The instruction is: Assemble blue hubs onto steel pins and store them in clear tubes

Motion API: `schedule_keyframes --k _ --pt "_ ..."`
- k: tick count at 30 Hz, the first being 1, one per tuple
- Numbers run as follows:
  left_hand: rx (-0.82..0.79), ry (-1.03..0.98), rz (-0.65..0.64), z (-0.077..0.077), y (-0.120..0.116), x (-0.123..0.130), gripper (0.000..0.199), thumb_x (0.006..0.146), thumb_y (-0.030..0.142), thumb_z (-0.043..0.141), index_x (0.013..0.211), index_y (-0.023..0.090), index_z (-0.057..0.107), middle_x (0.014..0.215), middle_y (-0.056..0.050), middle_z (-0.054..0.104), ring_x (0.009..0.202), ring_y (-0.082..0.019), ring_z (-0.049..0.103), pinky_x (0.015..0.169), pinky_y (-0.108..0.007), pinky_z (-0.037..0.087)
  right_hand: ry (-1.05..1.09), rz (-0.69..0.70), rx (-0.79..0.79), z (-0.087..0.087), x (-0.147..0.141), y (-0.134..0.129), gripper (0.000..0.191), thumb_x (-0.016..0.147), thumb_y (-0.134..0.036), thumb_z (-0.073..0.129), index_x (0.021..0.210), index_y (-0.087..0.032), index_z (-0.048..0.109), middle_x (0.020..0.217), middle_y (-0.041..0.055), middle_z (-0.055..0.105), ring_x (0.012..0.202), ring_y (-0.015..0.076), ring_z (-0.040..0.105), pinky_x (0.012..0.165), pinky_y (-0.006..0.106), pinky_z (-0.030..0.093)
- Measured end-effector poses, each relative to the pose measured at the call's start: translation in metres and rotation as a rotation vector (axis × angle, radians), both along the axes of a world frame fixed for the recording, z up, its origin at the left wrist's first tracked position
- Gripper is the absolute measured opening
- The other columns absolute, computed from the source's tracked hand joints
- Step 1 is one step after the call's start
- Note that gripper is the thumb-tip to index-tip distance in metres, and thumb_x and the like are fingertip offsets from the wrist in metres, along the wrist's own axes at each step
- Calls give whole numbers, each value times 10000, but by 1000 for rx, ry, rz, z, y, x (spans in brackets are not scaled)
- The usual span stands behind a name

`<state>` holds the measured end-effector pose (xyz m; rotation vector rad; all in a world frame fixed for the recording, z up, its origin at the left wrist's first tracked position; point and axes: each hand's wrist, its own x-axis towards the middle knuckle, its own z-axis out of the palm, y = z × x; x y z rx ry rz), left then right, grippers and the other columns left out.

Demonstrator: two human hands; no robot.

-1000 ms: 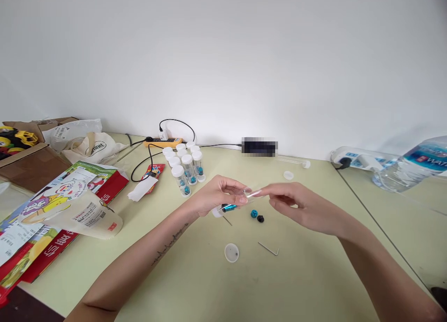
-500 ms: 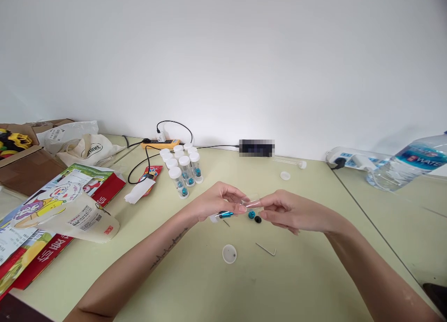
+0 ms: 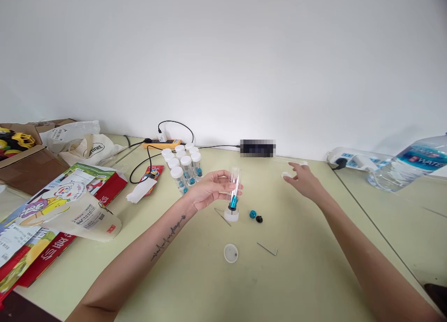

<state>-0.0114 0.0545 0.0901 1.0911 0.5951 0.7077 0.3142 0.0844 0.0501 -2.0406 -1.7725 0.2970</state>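
My left hand [image 3: 217,188] is wrapped round a clear plastic tube [image 3: 236,177], which stands upright with its white cap [image 3: 231,215] at the bottom. Inside the tube's lower end is a blue cylindrical part [image 3: 233,202] with a black piece under it. Farther back, my right hand [image 3: 303,178] is at a white round lid [image 3: 284,175], thumb and forefinger apart and partly covering it. On the table beside the tube sit a blue ball-shaped part [image 3: 253,214] and a small black part [image 3: 259,219].
Several capped tubes [image 3: 186,166] stand back left. A white dish [image 3: 231,253], an L-shaped hex key [image 3: 267,249] and another thin metal rod [image 3: 222,216] lie nearer me. A paper cup [image 3: 91,217] lies left; a large water bottle [image 3: 407,164] and power strip [image 3: 349,158] are right.
The tube has gone from lying tilted between both hands to upright in my left hand. My right hand has let go of it and moved back and right to the lid.
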Motion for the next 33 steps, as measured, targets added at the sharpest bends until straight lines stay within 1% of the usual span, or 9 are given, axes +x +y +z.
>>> schedule_keyframes --k 2,5,8,12,16,20,23,26,33 --pt "14 6 9 -3 -1 2 292 685 199 747 924 140 590 928 -103 666 816 -195 653 822 -403 481 -30 -23 -35 -19 3 6 633 816 -487 473 1351 -165 368 1284 195 414 878 282 621 803 424 463" --pt "26 16 32 -6 -3 6 290 675 195 754 918 143 605 887 -71 644 779 -166 637 798 -376 489 -66 -57 -48 -35 4 9 636 832 -506 426 1355 -154 352 1314 217 361 914 335 609 774 444 458" --pt "23 11 31 -10 -4 9 293 680 212 750 934 144 621 853 -46 612 761 -152 621 800 -381 492 -83 -67 -31 -41 5 8 551 849 -490 385 1304 -179 406 1309 193 369 901 343 605 759 460 447" --pt "10 0 27 -10 -8 12 265 708 242 729 928 141 620 829 -45 606 743 -156 623 797 -390 492 -53 -17 -4 -38 4 6 410 849 -455 394 1140 -192 512 1248 154 446 894 318 593 762 452 437" --pt "-13 -7 4 -6 -13 12 229 734 254 702 908 132 615 818 -62 628 744 -189 652 799 -394 487 59 141 -15 -19 -10 0 306 826 -426 464 1048 -225 530 1104 86 570 856 245 600 749 381 457" --pt "-37 -6 -1 -4 -15 13 256 731 261 704 936 125 632 836 -82 655 746 -200 660 778 -378 493 191 344 -72 13 -38 -16 326 823 -468 502 1089 -280 522 887 16 636 766 186 611 623 286 469" --pt "-49 25 1 -4 -15 14 319 719 289 715 974 106 656 863 -111 676 733 -188 658 770 -353 494 395 508 -99 36 -59 -33 343 805 -459 561 1090 -275 518 878 8 633 787 174 591 648 280 466" --pt "-56 61 1 -4 -17 14 365 704 321 727 986 94 678 911 -139 686 723 -169 650 749 -313 489 547 607 -118 54 -73 -49 329 781 -434 614 1040 -241 549 889 22 623 805 176 577 703 303 470" --pt "-39 88 3 -3 -21 16 406 670 353 748 991 110 698 904 -137 698 679 -149 629 701 -283 467 653 681 -106 77 -82 -66 308 754 -411 666 1010 -246 620 1044 34 621 972 211 575 885 363 451"
